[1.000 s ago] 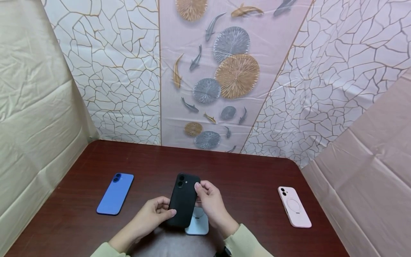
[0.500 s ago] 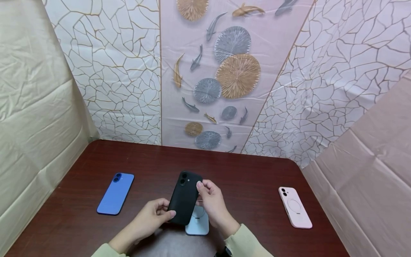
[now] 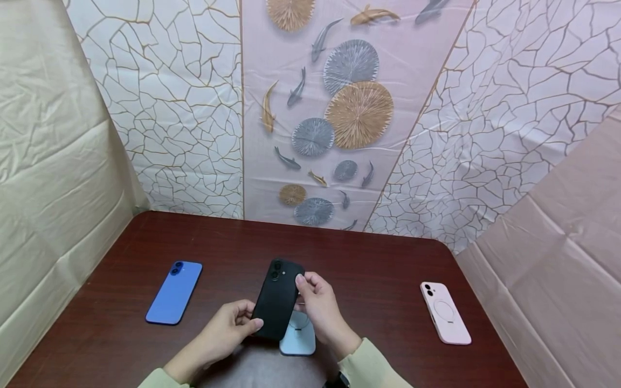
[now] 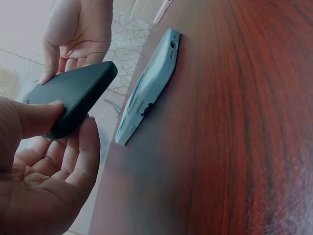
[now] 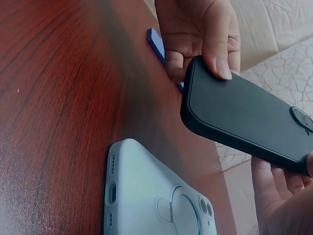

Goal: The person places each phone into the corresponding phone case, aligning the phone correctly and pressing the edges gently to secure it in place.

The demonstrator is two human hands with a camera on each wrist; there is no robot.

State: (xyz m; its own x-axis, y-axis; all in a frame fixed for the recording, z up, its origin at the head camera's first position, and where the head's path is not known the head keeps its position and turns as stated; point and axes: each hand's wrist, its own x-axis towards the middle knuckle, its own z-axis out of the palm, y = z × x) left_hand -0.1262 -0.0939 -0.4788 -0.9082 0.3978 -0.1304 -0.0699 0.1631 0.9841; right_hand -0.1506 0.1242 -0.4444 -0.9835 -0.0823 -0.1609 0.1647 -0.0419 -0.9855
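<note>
Both hands hold a black phone (image 3: 275, 302) tilted, its back and two camera lenses turned up. The left hand (image 3: 227, 327) pinches its lower left edge, thumb (image 4: 41, 117) on the back and fingers underneath. At the upper right edge the right hand (image 3: 321, 311) grips it, thumb on top. Beneath, on the table, lies a light blue phone case (image 5: 146, 183) with a ring on its back and a port cut-out at one end. Part of that case is hidden by the phone in the head view. I cannot tell whether anything is inside it.
A blue phone (image 3: 173, 293) lies back-up on the left of the dark red wooden table (image 3: 368, 269). On the right lies a pink phone case (image 3: 445, 315) with a ring and camera openings. Patterned cloth (image 3: 189, 134) hangs behind the table's far edge.
The black phone first rose slightly and shifted right, then came back a little to the left. Both hands keep their hold. The things on the table have not moved.
</note>
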